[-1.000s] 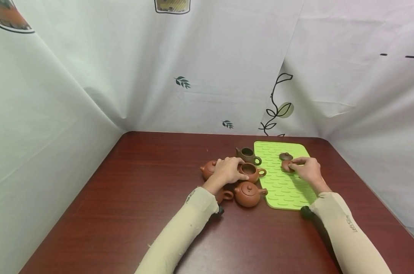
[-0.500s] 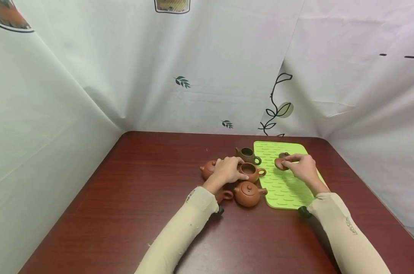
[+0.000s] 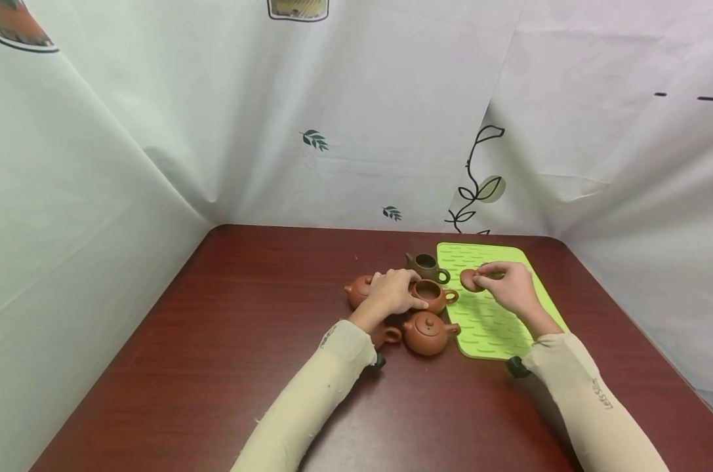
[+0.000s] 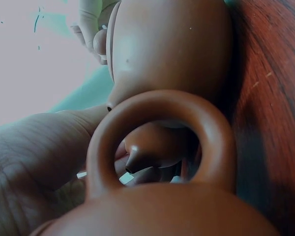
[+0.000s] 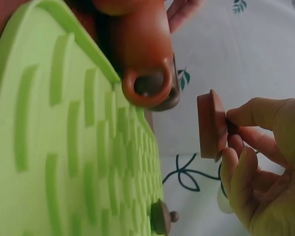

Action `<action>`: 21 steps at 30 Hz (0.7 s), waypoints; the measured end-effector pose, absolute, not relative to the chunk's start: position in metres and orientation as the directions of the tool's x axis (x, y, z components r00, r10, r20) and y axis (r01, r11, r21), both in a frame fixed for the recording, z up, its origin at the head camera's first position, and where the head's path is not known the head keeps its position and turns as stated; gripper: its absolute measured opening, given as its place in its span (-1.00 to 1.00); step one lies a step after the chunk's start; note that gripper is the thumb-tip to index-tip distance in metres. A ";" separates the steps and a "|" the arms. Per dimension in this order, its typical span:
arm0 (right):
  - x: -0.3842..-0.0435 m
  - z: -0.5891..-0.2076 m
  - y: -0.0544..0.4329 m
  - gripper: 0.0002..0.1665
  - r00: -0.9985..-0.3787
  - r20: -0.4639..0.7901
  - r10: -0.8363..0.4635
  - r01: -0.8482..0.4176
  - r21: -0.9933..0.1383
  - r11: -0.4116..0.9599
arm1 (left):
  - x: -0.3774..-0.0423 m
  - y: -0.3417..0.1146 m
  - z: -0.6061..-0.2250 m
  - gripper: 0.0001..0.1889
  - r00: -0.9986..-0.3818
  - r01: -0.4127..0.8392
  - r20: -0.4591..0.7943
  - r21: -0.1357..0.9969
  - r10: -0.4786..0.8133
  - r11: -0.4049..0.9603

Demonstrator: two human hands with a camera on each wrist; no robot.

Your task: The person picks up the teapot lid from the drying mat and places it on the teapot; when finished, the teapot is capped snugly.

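Note:
My left hand (image 3: pixel 391 292) grips an uncovered reddish-brown clay teapot (image 3: pixel 437 304), thumb at the near side and fingers at the far side; its spout end is hidden beneath the hand. Between the fingertips of my right hand (image 3: pixel 512 288), a matching round teapot lid (image 3: pixel 469 280) is pinched by its knob. The right wrist view has this lid (image 5: pixel 214 125) edge-on, raised off the green mat (image 5: pixel 39 113). A darker brown lid (image 5: pixel 162 218) rests on that mat, mostly behind the right hand in the head view.
A dark uncovered teapot (image 3: pixel 424 271) stands behind the gripped one. In front sits a lidded clay teapot (image 3: pixel 427 335); another (image 3: pixel 358 292) is left of the left hand. One more teapot (image 3: pixel 391 335) is partly under the left wrist. White cloth walls (image 3: pixel 356 98) enclose the table.
The right hand has lifted the clay lid from the mat and carried it left toward the uncovered teapot. The left hand has stayed in place.

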State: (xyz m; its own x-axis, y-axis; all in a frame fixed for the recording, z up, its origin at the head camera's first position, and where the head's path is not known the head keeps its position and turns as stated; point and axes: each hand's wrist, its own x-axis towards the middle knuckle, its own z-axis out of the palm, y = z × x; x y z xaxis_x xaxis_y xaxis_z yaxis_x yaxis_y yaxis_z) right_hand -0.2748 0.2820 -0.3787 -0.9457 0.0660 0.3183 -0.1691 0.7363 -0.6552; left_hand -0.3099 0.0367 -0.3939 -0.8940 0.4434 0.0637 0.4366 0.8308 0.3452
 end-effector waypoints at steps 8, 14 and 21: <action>-0.271 -0.374 0.270 -0.76 -0.954 0.298 0.026 -0.187 -0.662 0.726 | -0.310 0.037 -0.395 -0.38 -0.895 0.437 0.070 0.345 0.441 0.831; -0.271 -0.372 0.260 -0.74 -0.956 0.293 0.007 -0.204 -0.681 0.704 | -0.310 0.037 -0.394 -0.36 -0.897 0.433 0.070 0.336 0.436 0.837; -0.270 -0.373 0.250 -0.76 -0.957 0.288 -0.019 -0.224 -0.697 0.681 | -0.310 0.038 -0.396 -0.36 -0.901 0.423 0.060 0.336 0.429 0.842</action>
State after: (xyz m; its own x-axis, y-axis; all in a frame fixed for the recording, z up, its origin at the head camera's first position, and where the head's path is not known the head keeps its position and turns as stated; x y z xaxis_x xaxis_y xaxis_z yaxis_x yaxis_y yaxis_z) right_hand -0.2703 0.2499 -0.3733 -0.9574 -0.0194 0.2881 -0.2235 0.6815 -0.6969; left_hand -0.3102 0.0383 -0.3956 -0.9012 0.4291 0.0603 0.4232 0.8416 0.3356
